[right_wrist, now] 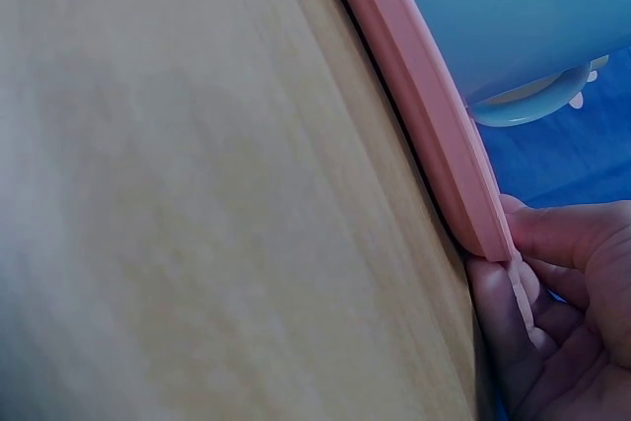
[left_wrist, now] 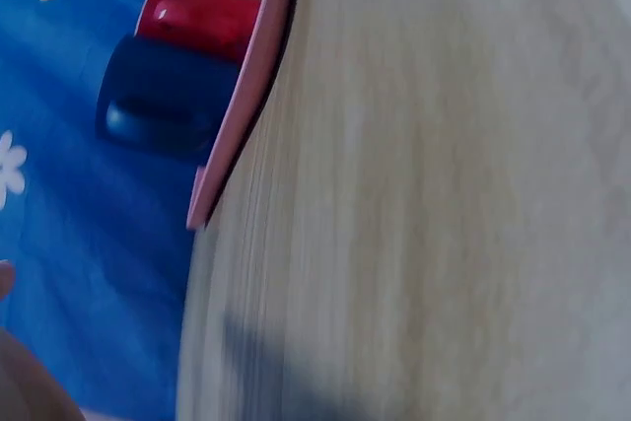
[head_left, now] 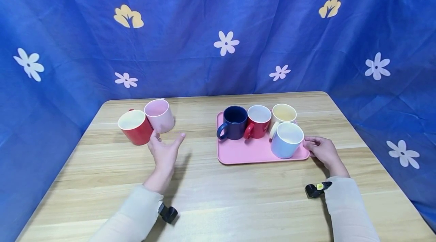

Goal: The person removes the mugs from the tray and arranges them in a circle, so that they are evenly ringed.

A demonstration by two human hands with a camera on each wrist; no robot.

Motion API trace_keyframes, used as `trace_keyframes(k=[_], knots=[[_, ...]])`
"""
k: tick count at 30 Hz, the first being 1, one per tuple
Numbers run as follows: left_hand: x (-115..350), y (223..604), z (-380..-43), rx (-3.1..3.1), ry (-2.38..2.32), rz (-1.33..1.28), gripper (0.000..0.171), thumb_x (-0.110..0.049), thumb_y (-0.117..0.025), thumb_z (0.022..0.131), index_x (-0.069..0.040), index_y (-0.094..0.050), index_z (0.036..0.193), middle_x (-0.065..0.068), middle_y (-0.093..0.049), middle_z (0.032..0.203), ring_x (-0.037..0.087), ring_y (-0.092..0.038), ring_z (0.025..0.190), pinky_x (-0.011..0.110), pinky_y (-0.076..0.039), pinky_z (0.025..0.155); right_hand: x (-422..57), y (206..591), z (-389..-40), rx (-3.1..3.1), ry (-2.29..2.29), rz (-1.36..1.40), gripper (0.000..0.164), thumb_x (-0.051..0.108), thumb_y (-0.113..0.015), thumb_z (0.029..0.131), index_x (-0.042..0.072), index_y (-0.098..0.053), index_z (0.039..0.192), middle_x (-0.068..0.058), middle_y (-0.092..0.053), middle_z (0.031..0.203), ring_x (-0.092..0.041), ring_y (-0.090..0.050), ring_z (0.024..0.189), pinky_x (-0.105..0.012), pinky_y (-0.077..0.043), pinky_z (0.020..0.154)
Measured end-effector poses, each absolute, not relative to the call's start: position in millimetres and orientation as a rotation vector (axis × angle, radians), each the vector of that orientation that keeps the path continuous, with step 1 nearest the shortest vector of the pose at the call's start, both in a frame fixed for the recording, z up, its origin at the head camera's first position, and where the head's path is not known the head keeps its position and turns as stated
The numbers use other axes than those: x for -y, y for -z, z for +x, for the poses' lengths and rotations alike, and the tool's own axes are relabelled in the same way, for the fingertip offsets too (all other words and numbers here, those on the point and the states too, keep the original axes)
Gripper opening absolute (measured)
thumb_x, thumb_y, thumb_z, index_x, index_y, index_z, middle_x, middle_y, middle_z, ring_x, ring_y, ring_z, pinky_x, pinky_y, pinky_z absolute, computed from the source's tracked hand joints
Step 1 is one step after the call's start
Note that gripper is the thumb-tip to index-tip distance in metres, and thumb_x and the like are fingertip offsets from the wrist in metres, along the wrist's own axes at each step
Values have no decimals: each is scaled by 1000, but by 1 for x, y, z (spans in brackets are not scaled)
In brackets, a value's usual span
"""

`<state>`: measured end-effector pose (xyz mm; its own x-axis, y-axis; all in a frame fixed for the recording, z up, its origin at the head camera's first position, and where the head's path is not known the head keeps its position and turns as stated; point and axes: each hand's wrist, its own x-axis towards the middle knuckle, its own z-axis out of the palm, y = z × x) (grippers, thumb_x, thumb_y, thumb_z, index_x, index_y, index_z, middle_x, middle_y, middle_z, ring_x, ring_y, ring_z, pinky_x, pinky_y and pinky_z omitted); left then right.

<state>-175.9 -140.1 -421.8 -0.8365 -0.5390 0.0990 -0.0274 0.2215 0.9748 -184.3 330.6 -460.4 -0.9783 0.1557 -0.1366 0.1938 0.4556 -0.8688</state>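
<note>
Pink tray [head_left: 248, 153]: set near the surface's [head_left: 238, 200] far edge; probably stiff, weighted by mugs [head_left: 235, 130], best held by rims.
Right hand [head_left: 321, 151]: tray's right rim pinched by fingers.
Left hand [head_left: 165, 155]: fingers spread near pink mug [head_left: 161, 118].

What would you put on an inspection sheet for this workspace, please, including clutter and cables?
Surface: light wood-grain table.
Job's things: pink tray bearing four upright mugs: dark blue mug, short red mug, cream mug and, in front of it, light blue mug; tall red mug and pink mug stand left of the tray.
Clutter: nothing seen.
Hands: left hand spread beside the two off-tray mugs, contact unclear; right hand grips the tray's right edge.
Cables: nothing seen.
Surroundings: blue cloth with white and yellow motifs behind.
</note>
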Motion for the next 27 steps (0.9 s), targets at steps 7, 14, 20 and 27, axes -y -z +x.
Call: trace_keyframes(k=[7, 14, 20, 27], knots=[[118, 417, -168, 2230, 1662, 351, 92, -22, -82, 75, 5, -26, 142, 24, -32, 136, 37, -32, 124, 48, -33, 102, -331, 461, -185, -2659, 1575, 312, 40, 10, -57, 95, -11, -51, 128, -23, -63, 112, 1, -60, 76, -21, -53, 67], [90, 418, -157, 2297, 1654, 161, 85, -17, -83, 72, 5, -35, 139, 22, -40, 129, 36, -37, 120, 50, -32, 101, -329, 460, -185, -2643, 1606, 300, 41, 9, -58, 95, -14, -50, 127, -24, -62, 112, 2, -59, 76, -21, -53, 67], [66, 419, -151, 2309, 1679, 31, 82, -14, -84, 70, 6, -39, 136, 24, -45, 126, 38, -42, 116, 52, -34, 98, -329, 460, -185, -2634, 1616, 296, 42, 10, -58, 94, -14, -50, 128, -25, -62, 113, 3, -59, 77, -21, -53, 68], [39, 418, -147, 2333, 1693, -122, 77, -18, -84, 69, 5, -45, 132, 23, -48, 125, 38, -46, 113, 53, -38, 95, -330, 460, -185, -2654, 1591, 298, 41, 10, -58, 95, -13, -50, 128, -25, -62, 113, 3, -59, 77, -21, -53, 67]])
